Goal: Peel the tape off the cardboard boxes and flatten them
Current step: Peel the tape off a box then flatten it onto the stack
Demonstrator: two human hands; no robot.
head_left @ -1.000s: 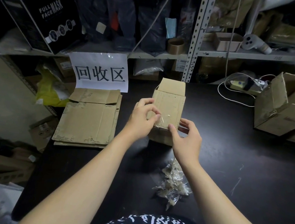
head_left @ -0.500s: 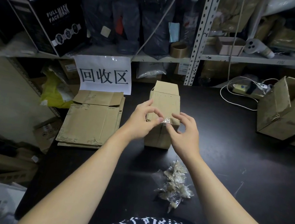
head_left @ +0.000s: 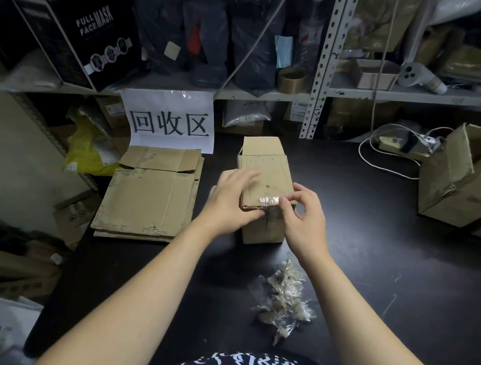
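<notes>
Tape at the near top edge of the cardboard box is pinched between thumb and forefinger of the right grip. It shows as a shiny strip where the top meets the front face. The left grip lies across the box's near left corner, its blurred fingers stretched over the top, seemingly bracing rather than clasping. The box stands upright in the middle of the dark surface, its far flap raised. Nearer the person sits a heap of crumpled tape scraps. To the left, a stack of flattened cardboard lies below a paper sign. I judge the task well underway: several boxes are done, and this one is mid-peel and not yet collapsed. Open boxes wait at the right edge.
</notes>
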